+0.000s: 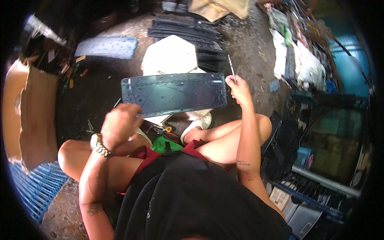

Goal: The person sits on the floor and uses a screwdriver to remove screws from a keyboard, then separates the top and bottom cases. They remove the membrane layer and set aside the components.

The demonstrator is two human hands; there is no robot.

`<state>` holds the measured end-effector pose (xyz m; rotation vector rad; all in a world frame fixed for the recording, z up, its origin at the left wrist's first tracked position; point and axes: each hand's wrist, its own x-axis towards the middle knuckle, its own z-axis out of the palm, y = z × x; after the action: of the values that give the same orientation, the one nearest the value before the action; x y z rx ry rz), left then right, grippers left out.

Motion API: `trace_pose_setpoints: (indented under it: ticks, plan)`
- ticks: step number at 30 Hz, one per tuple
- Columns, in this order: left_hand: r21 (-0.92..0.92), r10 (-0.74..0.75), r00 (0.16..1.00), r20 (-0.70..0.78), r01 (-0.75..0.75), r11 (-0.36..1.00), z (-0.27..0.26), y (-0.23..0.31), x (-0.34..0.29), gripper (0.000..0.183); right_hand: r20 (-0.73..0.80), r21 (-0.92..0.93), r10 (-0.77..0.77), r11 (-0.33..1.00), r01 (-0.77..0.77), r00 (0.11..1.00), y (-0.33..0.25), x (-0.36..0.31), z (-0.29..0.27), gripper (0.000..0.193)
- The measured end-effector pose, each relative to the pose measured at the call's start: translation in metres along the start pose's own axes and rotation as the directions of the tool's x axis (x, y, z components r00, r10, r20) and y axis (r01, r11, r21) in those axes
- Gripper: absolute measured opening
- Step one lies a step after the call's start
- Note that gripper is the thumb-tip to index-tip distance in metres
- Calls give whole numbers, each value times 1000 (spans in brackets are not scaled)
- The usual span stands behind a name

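Holding a dark, flat rectangular panel [175, 94] above the knees, the left hand [119, 125] is closed on its lower left corner — the right hand [239, 90] pinches a thin metal tool [231, 68] at its right end. The panel looks intact, so the work seems barely begun.

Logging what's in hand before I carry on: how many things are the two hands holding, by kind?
Dark flat panel: 1, held by the left hand and steadied by the right hand
Thin metal tool: 1, in the right hand
Total: 2
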<state>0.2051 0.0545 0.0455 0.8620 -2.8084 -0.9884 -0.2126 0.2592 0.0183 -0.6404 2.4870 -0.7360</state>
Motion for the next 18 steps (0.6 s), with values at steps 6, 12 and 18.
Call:
trace_pose_setpoints:
  ticks: [6,12,18]
  plan:
    - [118,-301,933,-198,328,937,25,-79,44,66,-94,-295,48,953,-74,994,63,-10,24,41]
    - [-676,-395,913,101,354,646,19,-110,57,67,356,413,93,877,-245,930,34,-37,-30,37]
    - [-838,-257,881,-398,-235,493,-79,-44,94,66,-241,690,47,711,137,969,39,-134,-169,80]
